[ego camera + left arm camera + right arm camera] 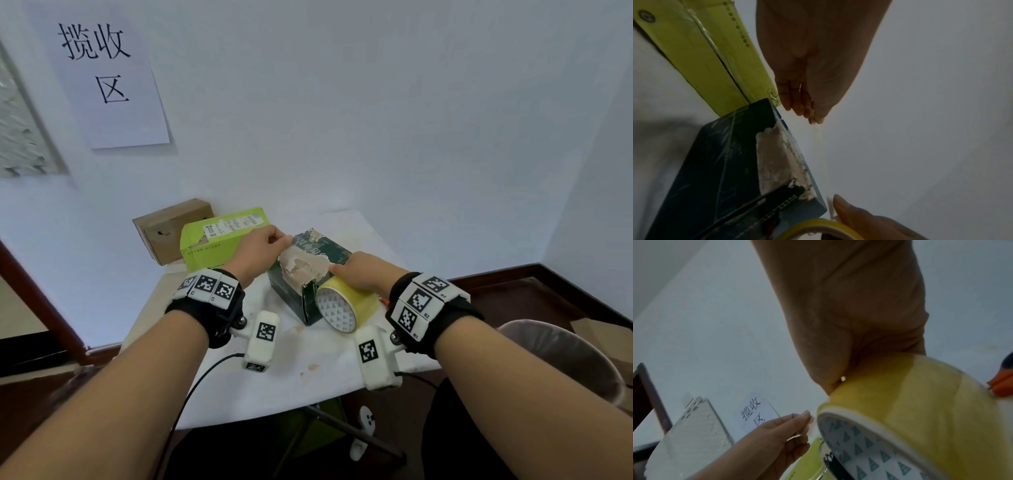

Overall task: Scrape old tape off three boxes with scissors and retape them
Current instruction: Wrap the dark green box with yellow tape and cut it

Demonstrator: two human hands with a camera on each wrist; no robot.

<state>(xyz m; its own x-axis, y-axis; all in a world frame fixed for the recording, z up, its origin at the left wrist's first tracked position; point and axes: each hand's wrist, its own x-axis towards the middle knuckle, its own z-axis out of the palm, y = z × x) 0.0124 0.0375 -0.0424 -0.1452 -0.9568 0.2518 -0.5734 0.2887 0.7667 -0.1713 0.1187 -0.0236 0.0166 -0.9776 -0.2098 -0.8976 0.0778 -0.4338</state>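
A dark green box with a torn pale patch on top stands mid-table. My left hand pinches the free end of a clear tape strip above the box's far edge. The strip runs back over the box top to a yellow tape roll, which my right hand grips at the box's near right corner, thumb on the strip. A lime-green box and a brown cardboard box stand behind on the left. Orange scissor handles peek out behind the roll.
The white table has small paper scraps on it and stands in a wall corner. A lined waste bin is on the floor to my right. A paper sign hangs on the wall.
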